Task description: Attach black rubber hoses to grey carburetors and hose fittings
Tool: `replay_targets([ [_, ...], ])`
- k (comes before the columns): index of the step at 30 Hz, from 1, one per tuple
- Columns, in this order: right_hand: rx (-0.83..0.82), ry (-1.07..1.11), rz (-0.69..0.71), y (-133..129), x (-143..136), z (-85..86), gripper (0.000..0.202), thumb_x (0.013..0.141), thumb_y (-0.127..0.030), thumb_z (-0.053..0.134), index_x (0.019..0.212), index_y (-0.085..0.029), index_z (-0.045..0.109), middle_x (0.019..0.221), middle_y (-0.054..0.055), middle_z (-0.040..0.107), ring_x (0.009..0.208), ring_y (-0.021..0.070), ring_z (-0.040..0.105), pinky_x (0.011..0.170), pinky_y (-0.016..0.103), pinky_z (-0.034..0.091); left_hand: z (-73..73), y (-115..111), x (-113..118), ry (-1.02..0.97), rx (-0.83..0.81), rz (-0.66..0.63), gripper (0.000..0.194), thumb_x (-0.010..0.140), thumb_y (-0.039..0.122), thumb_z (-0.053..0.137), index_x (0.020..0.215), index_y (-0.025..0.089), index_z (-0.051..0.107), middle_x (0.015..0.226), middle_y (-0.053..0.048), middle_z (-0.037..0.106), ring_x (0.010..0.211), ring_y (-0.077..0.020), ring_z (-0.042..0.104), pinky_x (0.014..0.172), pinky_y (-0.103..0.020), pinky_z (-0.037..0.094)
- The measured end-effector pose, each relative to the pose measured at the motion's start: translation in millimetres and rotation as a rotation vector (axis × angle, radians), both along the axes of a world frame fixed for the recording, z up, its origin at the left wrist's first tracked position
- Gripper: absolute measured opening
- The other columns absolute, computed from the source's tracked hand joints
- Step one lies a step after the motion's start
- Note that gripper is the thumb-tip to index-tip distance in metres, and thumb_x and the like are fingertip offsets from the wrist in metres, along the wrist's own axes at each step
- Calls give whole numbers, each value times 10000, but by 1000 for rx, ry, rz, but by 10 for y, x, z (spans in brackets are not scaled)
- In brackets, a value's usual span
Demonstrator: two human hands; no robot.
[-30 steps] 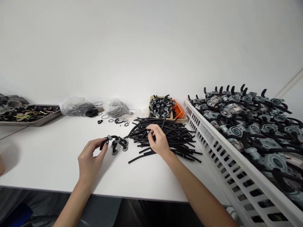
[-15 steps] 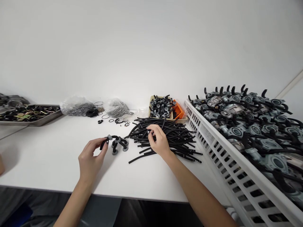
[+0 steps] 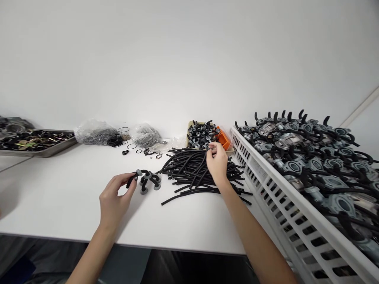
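Observation:
My left hand pinches a short bent black rubber hose with a grey round cap on its end, above the white table. Just right of its fingertips stands a small cluster of similar capped hoses. My right hand is over the far right part of a pile of long black hoses, close to the front of a yellow bin. Its fingers are curled together, and whatever they hold, if anything, is hidden. Inside the bin are many short capped hoses.
A white slatted crate full of metal castings with black hoses stands at the right. An orange tray leans in the bin. Bags of small parts, loose black rings and a metal tray line the back left.
My right hand has moved right and away from me, from the middle of the hose pile towards the bin. The left hand keeps its hold, almost still.

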State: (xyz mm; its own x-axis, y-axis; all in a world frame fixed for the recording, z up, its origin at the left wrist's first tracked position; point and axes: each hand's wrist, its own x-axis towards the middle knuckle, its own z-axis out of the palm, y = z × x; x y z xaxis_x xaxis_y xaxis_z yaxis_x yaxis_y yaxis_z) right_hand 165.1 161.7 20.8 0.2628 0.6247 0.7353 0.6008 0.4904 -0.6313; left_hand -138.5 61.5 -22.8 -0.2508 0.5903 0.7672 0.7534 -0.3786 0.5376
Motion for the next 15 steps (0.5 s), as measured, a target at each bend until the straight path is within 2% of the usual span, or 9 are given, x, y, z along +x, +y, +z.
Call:
replay_targets([
  [3, -204, -134, -50, 235, 191, 97, 289, 831, -129, 448, 1033, -179, 648, 944, 86, 693, 837, 223, 635, 855, 385, 497, 7, -4, 8, 6, -5, -4, 167, 837, 297, 633, 980, 223, 675, 926, -33, 689, 810, -178, 647, 815, -363, 558],
  [5, -277, -221, -38, 392, 278, 134, 307, 818, -105, 464, 1014, -187, 686, 938, 81, 701, 850, 226, 642, 851, 376, 496, 11, -7, 16, 16, -4, -3, 160, 841, 289, 630, 979, 222, 675, 921, -30, 689, 807, -174, 646, 809, -354, 556],
  [10, -397, -336, -40, 676, 349, 143, 338, 801, -51, 512, 986, -208, 748, 931, 86, 703, 870, 229, 655, 838, 361, 501, 11, -13, 31, 24, 15, -23, 144, 844, 264, 628, 972, 217, 674, 927, -28, 695, 825, -172, 660, 804, -333, 559],
  [15, -458, -412, -82, 753, 345, 129, 294, 812, -79, 571, 994, -210, 760, 1005, 106, 687, 954, 253, 654, 894, 383, 490, 17, -29, 19, 21, 14, -31, 136, 848, 254, 622, 969, 214, 671, 927, -32, 694, 818, -170, 656, 794, -333, 559],
])
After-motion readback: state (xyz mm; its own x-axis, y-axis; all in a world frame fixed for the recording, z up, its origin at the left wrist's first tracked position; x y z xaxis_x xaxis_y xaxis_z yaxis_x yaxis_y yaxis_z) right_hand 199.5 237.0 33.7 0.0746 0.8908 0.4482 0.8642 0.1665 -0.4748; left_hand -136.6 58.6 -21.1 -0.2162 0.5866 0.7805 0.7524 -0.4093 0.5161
